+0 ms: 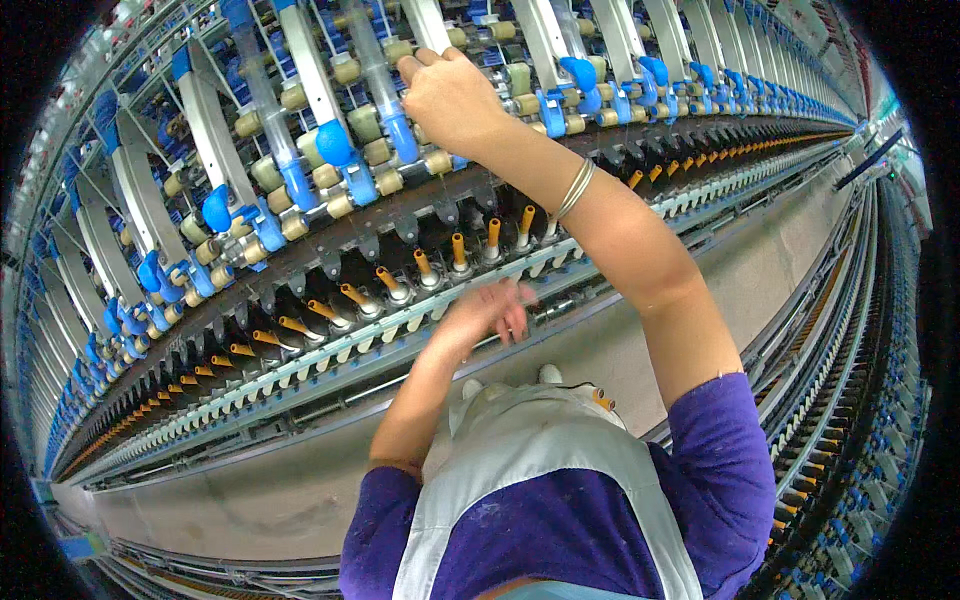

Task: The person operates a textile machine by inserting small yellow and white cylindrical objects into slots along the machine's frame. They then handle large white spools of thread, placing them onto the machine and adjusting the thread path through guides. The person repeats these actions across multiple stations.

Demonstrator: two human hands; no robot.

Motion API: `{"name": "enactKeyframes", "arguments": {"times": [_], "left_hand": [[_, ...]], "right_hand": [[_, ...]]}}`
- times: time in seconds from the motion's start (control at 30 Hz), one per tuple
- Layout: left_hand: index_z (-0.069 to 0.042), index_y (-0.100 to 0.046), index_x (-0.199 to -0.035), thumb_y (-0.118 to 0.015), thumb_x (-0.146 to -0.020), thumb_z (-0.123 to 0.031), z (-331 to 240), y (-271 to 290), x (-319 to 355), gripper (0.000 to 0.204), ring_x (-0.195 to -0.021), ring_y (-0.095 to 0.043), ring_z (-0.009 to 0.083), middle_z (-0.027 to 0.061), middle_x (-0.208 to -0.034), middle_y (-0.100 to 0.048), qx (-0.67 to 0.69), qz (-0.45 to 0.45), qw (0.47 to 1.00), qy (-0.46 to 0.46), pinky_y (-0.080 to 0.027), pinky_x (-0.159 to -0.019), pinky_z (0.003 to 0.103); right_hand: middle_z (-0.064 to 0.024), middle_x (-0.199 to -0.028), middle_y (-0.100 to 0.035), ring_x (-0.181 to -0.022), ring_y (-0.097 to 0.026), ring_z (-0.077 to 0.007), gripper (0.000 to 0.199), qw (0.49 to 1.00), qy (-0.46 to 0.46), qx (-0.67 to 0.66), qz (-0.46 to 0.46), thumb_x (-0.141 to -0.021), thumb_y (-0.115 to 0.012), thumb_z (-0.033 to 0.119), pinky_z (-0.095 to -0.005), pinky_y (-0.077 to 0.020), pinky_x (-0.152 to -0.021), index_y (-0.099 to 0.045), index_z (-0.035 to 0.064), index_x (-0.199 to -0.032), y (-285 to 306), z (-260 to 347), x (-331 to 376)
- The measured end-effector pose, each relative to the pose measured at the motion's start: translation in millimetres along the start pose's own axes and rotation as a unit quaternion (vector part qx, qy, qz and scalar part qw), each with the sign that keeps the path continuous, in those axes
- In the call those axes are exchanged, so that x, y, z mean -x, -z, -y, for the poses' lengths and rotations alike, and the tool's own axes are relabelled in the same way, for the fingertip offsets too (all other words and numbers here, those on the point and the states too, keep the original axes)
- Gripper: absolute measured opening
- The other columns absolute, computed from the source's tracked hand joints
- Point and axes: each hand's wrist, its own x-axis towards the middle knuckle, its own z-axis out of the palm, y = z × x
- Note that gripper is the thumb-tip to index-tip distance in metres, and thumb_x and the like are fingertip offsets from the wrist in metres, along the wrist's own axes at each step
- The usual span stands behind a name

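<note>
My right hand [452, 100] is raised to the drafting part of a spinning frame, with the back of the hand toward me. Its fingers curl in at the lower end of a silver arm [424, 22], among cream rollers [399, 52]. Whatever lies under those fingers is hidden. Lower down, my left hand [490, 310] hovers by the machine's pale front rail [385, 330], its fingers smeared by motion. Nearest above it stands a row of orange tubes [459, 250] on spindles. A clear tube with a blue end [400, 135] hangs just left of my right wrist.
More silver arms with blue levers [335, 145] run along the frame to both sides. Behind me on the right is a second machine row [800, 480]. A pale floor aisle [240, 500] lies between them. Orange tubes [602, 399] stick out at my apron's waist.
</note>
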Motion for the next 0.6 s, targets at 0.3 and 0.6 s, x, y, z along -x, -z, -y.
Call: {"name": "enactKeyframes", "arguments": {"times": [0.3, 0.6], "left_hand": [[-0.006, -0.058, -0.125, -0.047, -0.098, -0.037, 264.0, -18.6, 16.2, 0.043, -0.114, -0.053, 0.0182, 0.0078, -0.122, -0.060, -0.430, 0.217, 0.876, 0.019, -0.040, -0.099, 0.033], [-0.006, -0.053, -0.133, -0.048, -0.097, -0.040, 236.5, -191.7, -176.8, 0.050, -0.126, -0.044, 0.0173, 0.0078, -0.136, -0.051, -0.332, 0.312, 0.831, 0.321, -0.034, -0.106, 0.033]], "right_hand": [[-0.0162, -0.097, -0.059, -0.088, -0.057, -0.0299, 0.005, 0.872, -0.188, -0.353, -0.283, -0.085, -0.058, 0.003, -0.0382, -0.0467, -0.077, -0.057, -0.0016, -0.086, 23.2, -14.0, 257.0], [-0.0162, -0.102, -0.067, -0.091, -0.065, -0.0312, 0.036, 0.578, -0.332, -0.493, 0.559, -0.085, -0.060, 0.034, -0.0414, -0.0514, -0.076, -0.065, 0.0063, -0.109, 86.7, -41.7, 717.3]]}}
